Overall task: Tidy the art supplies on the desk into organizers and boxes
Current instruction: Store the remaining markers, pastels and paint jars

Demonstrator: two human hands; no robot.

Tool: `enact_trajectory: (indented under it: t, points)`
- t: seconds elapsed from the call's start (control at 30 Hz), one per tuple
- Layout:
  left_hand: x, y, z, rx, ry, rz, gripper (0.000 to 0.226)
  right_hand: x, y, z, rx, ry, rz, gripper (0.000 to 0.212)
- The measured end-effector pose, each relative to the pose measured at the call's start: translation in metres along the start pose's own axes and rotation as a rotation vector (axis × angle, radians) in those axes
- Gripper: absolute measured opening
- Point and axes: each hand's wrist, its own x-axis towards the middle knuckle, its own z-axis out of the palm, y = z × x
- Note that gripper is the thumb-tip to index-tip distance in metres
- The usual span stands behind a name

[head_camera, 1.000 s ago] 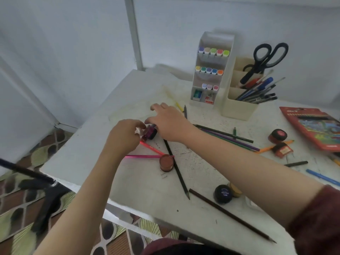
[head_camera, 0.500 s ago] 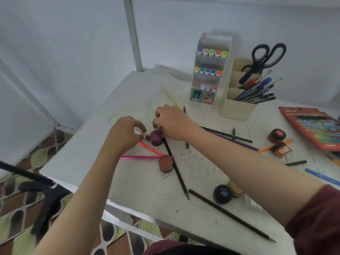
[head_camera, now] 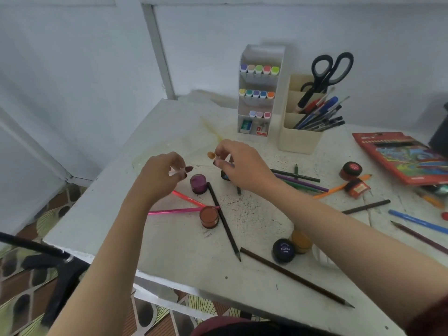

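Note:
My left hand [head_camera: 161, 174] hovers above the white desk [head_camera: 169, 258] and pinches a small white stick with a dark purple tip [head_camera: 187, 169]. A little to the right, my right hand [head_camera: 242, 167] pinches a small orange-ended piece [head_camera: 211, 155] between fingertips; something dark shows under its palm. An open purple paint jar [head_camera: 198, 183] stands on the desk between and below both hands, touched by neither. An open orange-red jar [head_camera: 209, 216] sits nearer me on crossed pink pencils [head_camera: 174, 210] and a black pencil [head_camera: 224, 223].
At the back stand a white marker rack [head_camera: 260, 93] and a cream pen holder [head_camera: 300, 139] with scissors [head_camera: 329, 69]. A red pencil box [head_camera: 400, 156] lies right. Loose pencils, a black-lidded jar [head_camera: 283, 250], a yellow jar [head_camera: 301, 241] and red jars litter the desk.
Both hands have lifted off the purple jar and moved apart. The jar now stands alone and open. The right hand has risen with the orange-ended piece.

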Motion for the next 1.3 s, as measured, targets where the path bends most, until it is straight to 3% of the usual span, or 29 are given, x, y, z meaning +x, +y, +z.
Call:
enact_trajectory:
  t: [0.13,0.23,0.37,0.53,0.7,0.83,1.07,1.3]
  points:
    - [0.001,0.038,-0.008,-0.244,0.075,-0.045,0.004,-0.031,0.006,-0.019,0.088,0.063,0.070,0.005]
    - [0.000,0.079,-0.006,-0.362,0.011,-0.001,0.012,-0.066,0.018,-0.038,0.133,0.127,0.165,0.007]
    - [-0.011,0.141,0.012,-0.478,-0.189,0.137,0.020,-0.130,0.040,-0.074,0.146,0.253,0.356,0.007]
    - [-0.036,0.207,0.055,-0.646,-0.537,0.165,0.015,-0.198,0.059,-0.121,0.087,0.441,0.652,0.012]
    - [-0.060,0.253,0.097,-0.725,-0.723,0.205,0.014,-0.249,0.068,-0.149,-0.069,0.302,0.961,0.015]
    - [-0.068,0.272,0.126,-0.713,-0.734,0.222,0.015,-0.265,0.068,-0.149,-0.093,0.314,1.031,0.017]
    - [-0.072,0.287,0.160,-0.597,-0.685,0.258,0.023,-0.274,0.072,-0.151,-0.050,0.499,1.035,0.014]
    - [-0.071,0.291,0.173,-0.422,-0.648,0.341,0.014,-0.280,0.074,-0.150,0.000,0.516,1.058,0.011]
